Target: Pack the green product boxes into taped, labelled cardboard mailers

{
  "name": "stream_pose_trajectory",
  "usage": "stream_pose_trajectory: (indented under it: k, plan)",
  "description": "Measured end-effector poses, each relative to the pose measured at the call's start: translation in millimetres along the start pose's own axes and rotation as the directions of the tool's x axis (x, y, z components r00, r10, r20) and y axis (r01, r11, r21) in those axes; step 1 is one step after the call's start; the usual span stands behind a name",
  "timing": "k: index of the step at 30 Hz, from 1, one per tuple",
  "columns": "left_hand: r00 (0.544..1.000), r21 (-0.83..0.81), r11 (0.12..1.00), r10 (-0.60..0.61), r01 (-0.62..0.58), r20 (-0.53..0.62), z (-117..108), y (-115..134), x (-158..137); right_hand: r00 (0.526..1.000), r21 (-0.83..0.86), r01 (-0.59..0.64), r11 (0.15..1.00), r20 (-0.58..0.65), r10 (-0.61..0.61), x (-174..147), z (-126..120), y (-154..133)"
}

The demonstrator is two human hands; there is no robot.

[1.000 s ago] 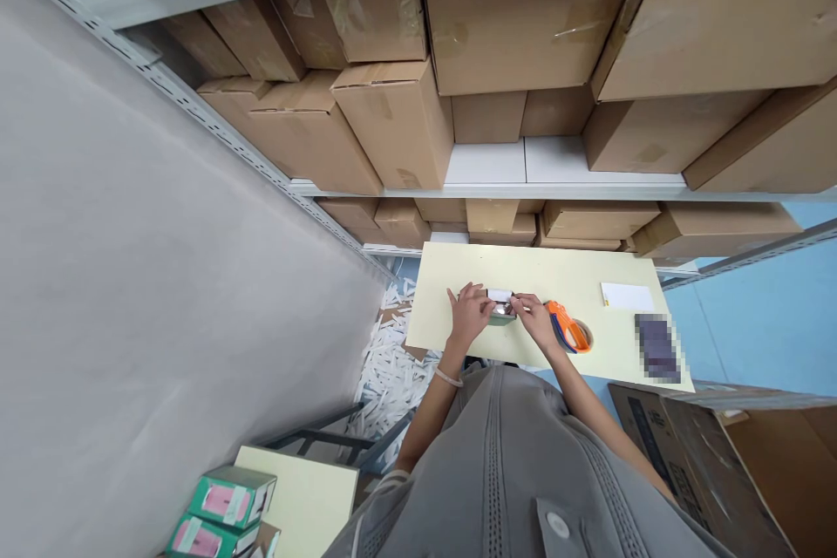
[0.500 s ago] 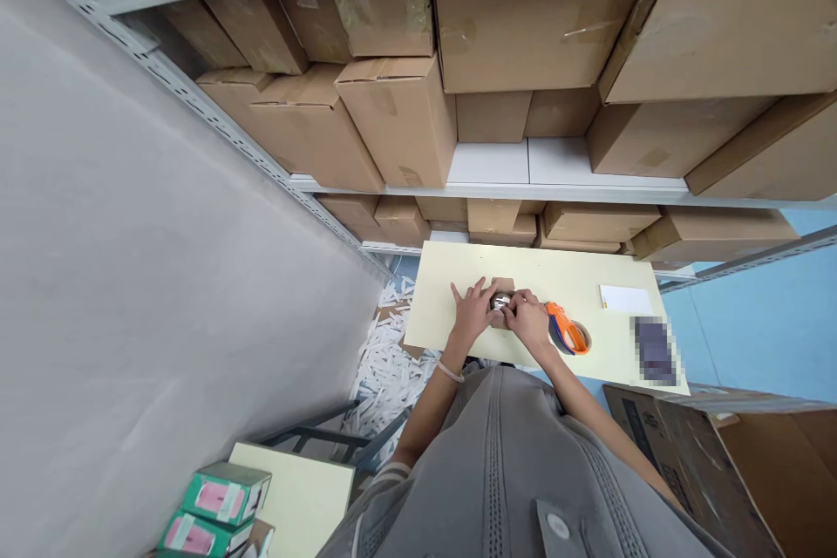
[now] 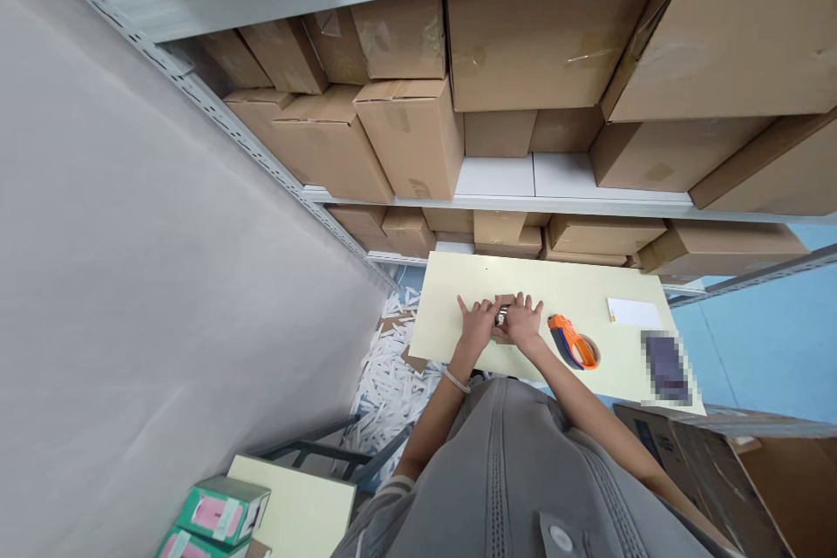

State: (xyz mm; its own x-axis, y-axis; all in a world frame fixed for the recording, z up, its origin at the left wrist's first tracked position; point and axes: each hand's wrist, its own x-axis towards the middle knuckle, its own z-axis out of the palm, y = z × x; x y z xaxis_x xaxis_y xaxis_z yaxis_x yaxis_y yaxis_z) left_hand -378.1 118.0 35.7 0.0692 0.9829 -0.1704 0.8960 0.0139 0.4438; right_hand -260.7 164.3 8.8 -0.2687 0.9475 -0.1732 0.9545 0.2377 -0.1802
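On the pale yellow tabletop (image 3: 439,301) lies a small piece of brown cardboard (image 3: 505,300), perhaps a small box, with a shiny, dark-rimmed metal object (image 3: 501,315) on or in it. My left hand (image 3: 477,327) grips its left side, thumb side toward the metal object and outer fingers spread. From the right my right hand (image 3: 524,324) presses on the same cardboard, some fingers stretched out past it. Both hands partly hide the cardboard and the metal object. Just right of my right hand rests an orange and blue tape dispenser (image 3: 570,340) with a roll of tape.
A white card (image 3: 634,313) and a pixelated dark rectangle (image 3: 667,366) lie at the table's right. Shelves with cardboard boxes (image 3: 409,139) rise behind it. White paper strips (image 3: 385,375) cover the floor at left. Green boxes (image 3: 219,513) sit on a lower surface, bottom left.
My hands have closed in around the metal object, covering more of it. The right hand's fingers are now stretched out further. The whole view has shifted slightly downward in the frame.
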Motion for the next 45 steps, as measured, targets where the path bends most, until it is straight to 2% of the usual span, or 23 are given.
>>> stream_pose_trajectory:
  k: [3,6,9,11,14,17,20,23,26,28,30,32,34,36,38,39,42,43,45]
  plan:
    - [0.999,-0.005,0.999,-0.041,0.041,0.035,-3.4,-2.0,-1.6,0.999,0.029,0.053,0.998,0.005,-0.053,-3.0,-7.9,1.6]
    - [0.997,-0.002,0.998,-0.067,0.067,0.040,-6.5,-2.8,-3.6,0.995,0.095,0.090,0.991,-0.057,-0.084,-9.7,-20.1,7.4]
    - [0.999,-0.019,0.999,-0.047,0.047,0.005,-5.7,-2.8,-3.6,0.982,0.251,0.108,0.962,-0.180,-0.063,-16.0,-38.4,15.8]
    - [0.999,-0.037,0.999,-0.028,0.027,-0.021,-3.6,-2.3,-2.3,0.966,0.408,0.117,0.905,-0.257,-0.010,-18.4,-53.5,23.6]
    - [0.999,-0.054,0.998,-0.024,0.021,-0.048,-0.8,-0.6,0.2,0.942,0.647,0.127,0.751,-0.315,0.112,-20.2,-77.7,39.1]
    - [0.997,-0.060,0.998,-0.022,0.018,-0.075,-0.7,2.4,1.0,0.902,0.819,0.168,0.549,-0.353,0.250,-21.7,-102.2,56.4]
    - [0.995,-0.067,0.998,-0.015,0.008,-0.100,-3.1,5.8,0.0,0.840,0.896,0.242,0.373,-0.386,0.382,-22.5,-126.1,71.2]
    - [0.994,-0.079,0.997,-0.004,-0.005,-0.107,-9.3,7.5,-1.7,0.797,0.939,0.267,0.216,-0.342,0.498,-21.0,-145.1,80.9]
    - [0.988,-0.170,0.984,0.018,-0.045,-0.153,-25.9,6.6,-5.3,0.808,0.969,0.243,0.049,-0.230,0.542,-18.7,-154.4,84.5]
    - [0.973,-0.322,0.942,0.018,-0.093,-0.230,-45.2,7.7,-9.8,0.818,0.975,0.219,-0.031,-0.166,0.551,-18.8,-155.7,82.8]
    - [0.949,-0.501,0.848,0.008,-0.174,-0.316,-69.2,14.4,-16.4,0.833,0.977,0.199,-0.078,-0.127,0.539,-20.9,-155.9,77.4]
    - [0.923,-0.555,0.788,0.043,-0.267,-0.383,-93.0,28.5,-24.4,0.849,0.979,0.177,-0.101,-0.100,0.519,-24.4,-157.2,69.3]
    - [0.887,-0.385,0.862,0.144,-0.330,-0.439,-110.0,48.3,-31.8,0.860,0.984,0.149,-0.095,-0.082,0.503,-28.0,-160.9,59.7]
    - [0.856,-0.124,0.939,0.231,-0.320,-0.463,-115.9,68.2,-36.2,0.866,0.989,0.145,-0.035,-0.110,0.488,-31.2,-166.7,50.3]
    - [0.842,0.057,0.959,0.273,-0.279,-0.466,-111.0,82.5,-36.3,0.873,0.980,0.174,0.095,-0.198,0.445,-34.4,-173.3,41.7]
    - [0.839,0.095,0.962,0.271,-0.257,-0.471,-105.9,86.6,-35.1,0.874,0.964,0.195,0.181,-0.254,0.415,-36.3,-176.5,37.9]
    - [0.845,0.049,0.975,0.211,-0.215,-0.492,-89.4,89.4,-30.2,0.862,0.862,0.216,0.459,-0.389,0.325,-43.4,-184.9,27.7]
    - [0.849,0.010,0.976,0.195,-0.219,-0.491,-85.5,89.1,-29.2,0.857,0.823,0.200,0.531,-0.410,0.313,-46.0,-187.2,24.8]
    - [0.853,-0.080,0.966,0.176,-0.245,-0.491,-81.4,89.5,-29.1,0.852,0.773,0.152,0.616,-0.419,0.315,-50.5,-191.2,19.9]
